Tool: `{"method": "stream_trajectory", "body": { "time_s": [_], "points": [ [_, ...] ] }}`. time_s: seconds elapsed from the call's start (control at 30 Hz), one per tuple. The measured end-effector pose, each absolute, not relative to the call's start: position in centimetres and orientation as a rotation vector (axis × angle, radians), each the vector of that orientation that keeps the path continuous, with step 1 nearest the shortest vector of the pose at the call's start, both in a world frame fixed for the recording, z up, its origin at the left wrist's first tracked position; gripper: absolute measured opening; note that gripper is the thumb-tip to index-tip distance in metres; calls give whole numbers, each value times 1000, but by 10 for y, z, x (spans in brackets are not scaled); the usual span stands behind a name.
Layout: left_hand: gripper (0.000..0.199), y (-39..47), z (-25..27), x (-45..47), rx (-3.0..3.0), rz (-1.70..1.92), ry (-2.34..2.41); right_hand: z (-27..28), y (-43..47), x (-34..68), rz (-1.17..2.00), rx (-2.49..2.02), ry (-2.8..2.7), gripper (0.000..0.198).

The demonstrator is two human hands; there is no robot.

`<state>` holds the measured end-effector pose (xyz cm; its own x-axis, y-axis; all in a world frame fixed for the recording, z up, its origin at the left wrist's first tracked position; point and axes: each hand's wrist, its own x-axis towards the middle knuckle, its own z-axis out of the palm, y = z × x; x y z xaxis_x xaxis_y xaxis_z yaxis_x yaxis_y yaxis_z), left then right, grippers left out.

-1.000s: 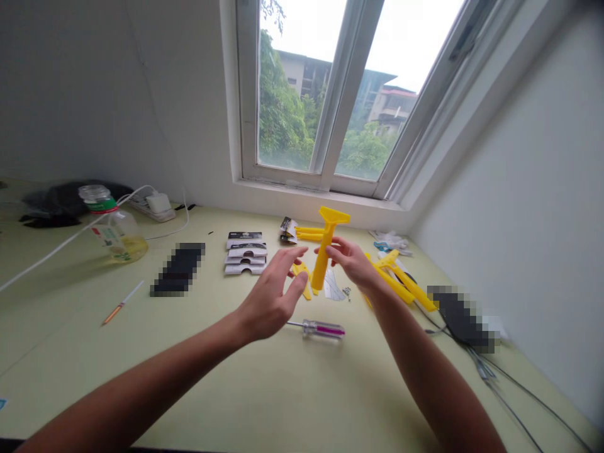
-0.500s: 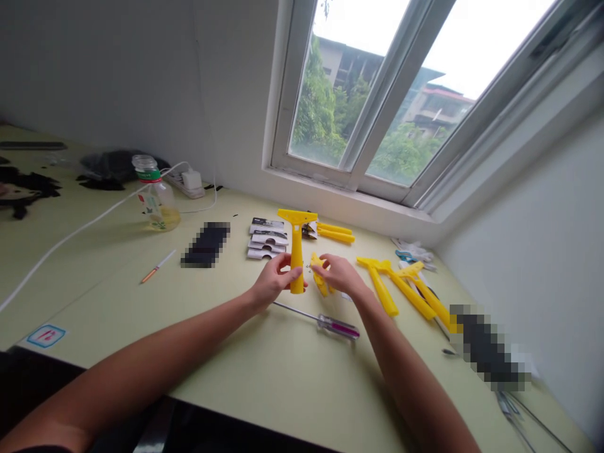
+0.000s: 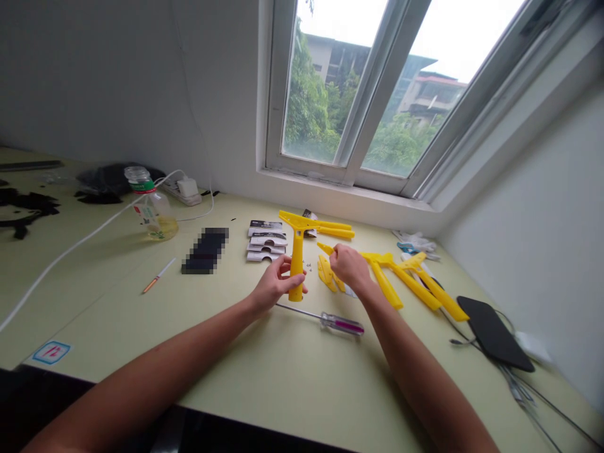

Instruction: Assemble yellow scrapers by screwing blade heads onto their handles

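Observation:
My left hand [image 3: 274, 286] is closed around the grip of a yellow T-shaped scraper handle [image 3: 297, 258], held upright with its wide head on top. To the right, my right hand [image 3: 350, 267] pinches a flat yellow plate [image 3: 324, 249], whose pointed end sticks out leftward. Just below that hand lie more yellow plates [image 3: 325, 275] on the table. Several tiny screws [image 3: 309, 267] are scattered between the two hands. A screwdriver [image 3: 342, 323] with a clear and purple handle rests in front of them, its shaft pointing at my left hand.
More yellow scraper handles [image 3: 387, 289] lie to the right, others [image 3: 336, 229] at the back. Blade packets [image 3: 267, 240] are stacked behind my left hand. Leftward are a pixelated dark object [image 3: 206, 250], an orange-handled tool [image 3: 158, 277] and a bottle [image 3: 158, 217]. A black device [image 3: 493, 333] with cables sits far right.
My right hand has lifted a yellow plate from the small pile and moved slightly right. The scraper handle in my left hand has turned a little, and the view has shifted slightly.

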<state>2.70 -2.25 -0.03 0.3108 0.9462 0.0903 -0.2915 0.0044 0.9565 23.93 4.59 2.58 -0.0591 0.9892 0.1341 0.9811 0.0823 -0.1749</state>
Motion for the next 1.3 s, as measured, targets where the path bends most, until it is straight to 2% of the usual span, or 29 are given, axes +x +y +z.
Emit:
{"method": "stream_trajectory", "body": {
  "time_s": [0.23, 0.43, 0.67, 0.87, 1.17, 1.3],
  "points": [
    [53, -28, 2, 24, 1132, 1110, 675, 42, 53, 284, 316, -1895, -2014, 27],
    [47, -30, 4, 25, 1107, 1114, 697, 21, 61, 282, 419, -1983, -1943, 28],
    [53, -31, 5, 27, 1102, 1083, 689, 34, 61, 297, 251, -2146, -2076, 25],
    [50, -31, 4, 26, 1135, 1070, 675, 38, 54, 307, 497, -2308, -2327, 20],
    [52, -34, 7, 27, 1156, 1033, 718, 32, 59, 307, 640, -2349, -2339, 27],
    [49, -35, 6, 28, 1174, 1022, 727, 33, 60, 311, 680, -2304, -2341, 23]
  ]
}}
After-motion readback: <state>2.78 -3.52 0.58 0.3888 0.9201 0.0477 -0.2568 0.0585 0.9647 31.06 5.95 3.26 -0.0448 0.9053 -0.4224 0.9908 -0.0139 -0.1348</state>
